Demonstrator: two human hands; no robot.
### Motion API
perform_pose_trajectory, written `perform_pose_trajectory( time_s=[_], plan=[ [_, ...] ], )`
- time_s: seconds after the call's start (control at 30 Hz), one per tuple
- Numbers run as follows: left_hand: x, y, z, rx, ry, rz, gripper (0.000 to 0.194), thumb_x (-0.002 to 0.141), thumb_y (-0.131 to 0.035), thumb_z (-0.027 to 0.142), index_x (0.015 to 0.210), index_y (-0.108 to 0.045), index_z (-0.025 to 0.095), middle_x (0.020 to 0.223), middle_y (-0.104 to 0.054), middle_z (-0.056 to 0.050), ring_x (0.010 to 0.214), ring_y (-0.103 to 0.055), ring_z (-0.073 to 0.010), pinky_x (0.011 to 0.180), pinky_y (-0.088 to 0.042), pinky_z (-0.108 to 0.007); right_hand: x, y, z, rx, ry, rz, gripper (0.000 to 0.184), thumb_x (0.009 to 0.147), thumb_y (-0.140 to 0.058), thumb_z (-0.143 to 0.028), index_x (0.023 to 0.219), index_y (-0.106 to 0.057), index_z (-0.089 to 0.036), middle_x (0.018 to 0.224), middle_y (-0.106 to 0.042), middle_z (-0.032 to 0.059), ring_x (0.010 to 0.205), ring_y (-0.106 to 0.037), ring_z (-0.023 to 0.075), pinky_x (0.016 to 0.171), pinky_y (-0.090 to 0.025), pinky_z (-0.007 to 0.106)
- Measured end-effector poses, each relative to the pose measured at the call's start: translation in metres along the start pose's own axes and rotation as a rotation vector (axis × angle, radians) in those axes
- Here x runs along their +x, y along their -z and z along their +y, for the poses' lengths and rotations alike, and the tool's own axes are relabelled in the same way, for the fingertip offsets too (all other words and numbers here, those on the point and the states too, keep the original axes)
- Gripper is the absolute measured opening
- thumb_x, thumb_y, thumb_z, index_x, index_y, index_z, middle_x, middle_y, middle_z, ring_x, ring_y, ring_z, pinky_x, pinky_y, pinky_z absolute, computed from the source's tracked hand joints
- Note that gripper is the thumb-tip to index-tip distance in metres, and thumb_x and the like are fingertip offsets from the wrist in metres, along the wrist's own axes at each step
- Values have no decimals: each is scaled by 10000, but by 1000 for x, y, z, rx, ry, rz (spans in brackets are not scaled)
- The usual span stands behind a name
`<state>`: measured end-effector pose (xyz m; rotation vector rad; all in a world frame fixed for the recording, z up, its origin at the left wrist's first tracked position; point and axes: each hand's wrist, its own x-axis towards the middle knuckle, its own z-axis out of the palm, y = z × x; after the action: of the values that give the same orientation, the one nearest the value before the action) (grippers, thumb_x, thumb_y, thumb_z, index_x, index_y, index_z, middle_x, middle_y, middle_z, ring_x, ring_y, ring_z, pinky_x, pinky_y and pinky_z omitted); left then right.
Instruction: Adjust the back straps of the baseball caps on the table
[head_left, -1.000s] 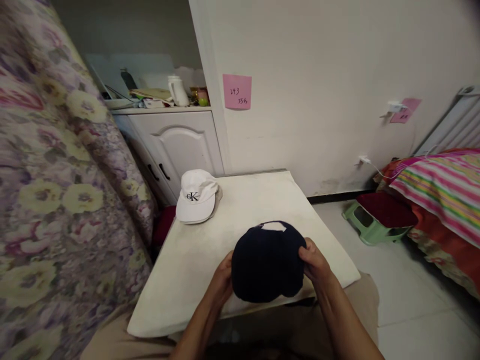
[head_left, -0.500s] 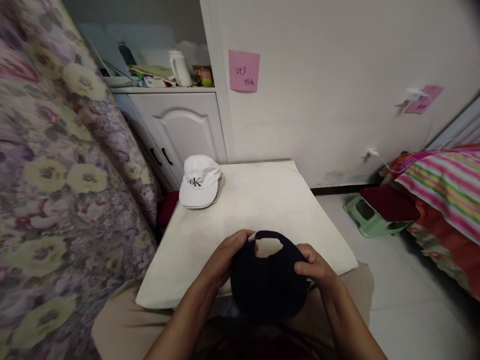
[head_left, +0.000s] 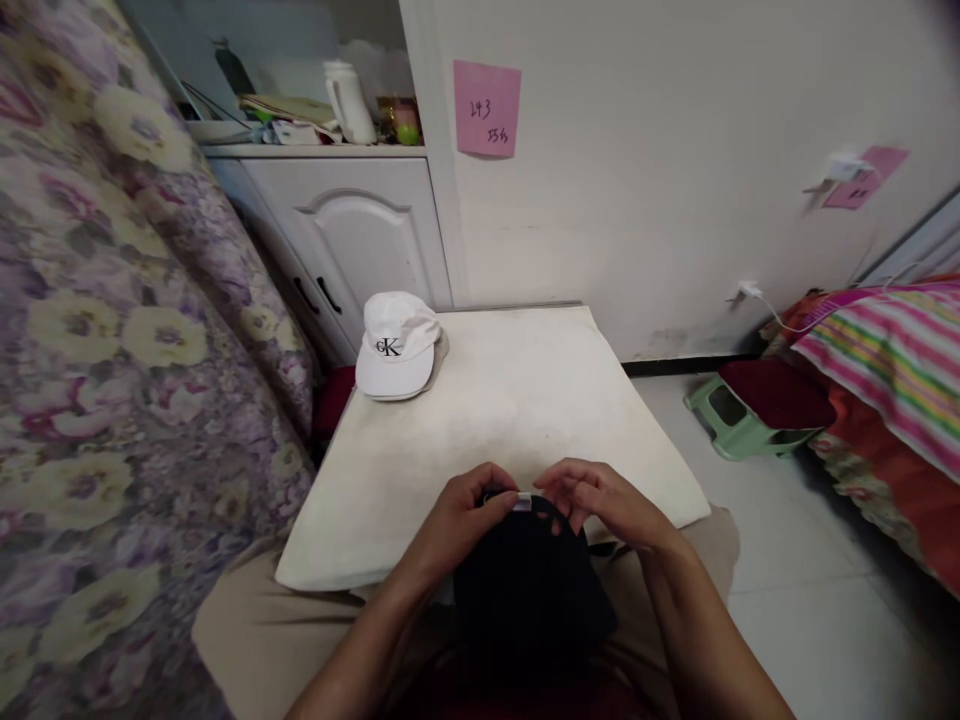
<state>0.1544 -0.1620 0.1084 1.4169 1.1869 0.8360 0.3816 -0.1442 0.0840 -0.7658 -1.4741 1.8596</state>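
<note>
A white cap rests on the tabletop, beyond and left of both hands. The left hand pinches the upper edge of the dark cap, which lies below and between the hands. The right hand, fingers bent, is at that edge; its grip cannot be determined. A green stool stands farther right.

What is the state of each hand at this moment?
Left hand: closed, holding the dark cap by its edge.
Right hand: half-curled at the dark cap; grip cannot be told.
</note>
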Motion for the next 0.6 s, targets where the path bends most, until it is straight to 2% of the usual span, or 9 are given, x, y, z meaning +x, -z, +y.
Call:
perform_pose_trajectory(
  time_s=[0.1,0.2,0.4,0.6],
  plan=[
    [-2,-3,-2,-59,28,12,164,811,-658,342,803,-663,179,721,-596,13,653,-493,-136,596,-358,-230,6,-12,-7,-108,-19,-10,258,873,-648,-409,968,-676,-171,762,-680,10,611,-621,118,581,-444,224],
    [-5,-3,-4,-180,80,-14,191,809,-660,365,806,-647,174,706,-572,21,619,-465,-119,575,-337,-223,9,-21,-6,-145,-13,6,218,886,-632,-377,853,-658,-164,689,-663,-11,529,-568,90,552,-405,215],
    [-9,4,-3,-320,157,-138,183,774,-662,319,875,-655,167,733,-580,13,638,-470,-121,579,-335,-223,9,-21,1,-116,-7,35,218,884,-634,-368,832,-632,-156,635,-614,-28,473,-477,70,481,-335,196],
    [-10,7,-4,-353,150,-228,168,744,-653,267,884,-666,174,767,-596,2,684,-474,-141,614,-342,-243,9,-19,3,-46,0,59,197,884,-640,-339,823,-625,-153,629,-606,-24,482,-446,65,483,-301,197]
  ],
)
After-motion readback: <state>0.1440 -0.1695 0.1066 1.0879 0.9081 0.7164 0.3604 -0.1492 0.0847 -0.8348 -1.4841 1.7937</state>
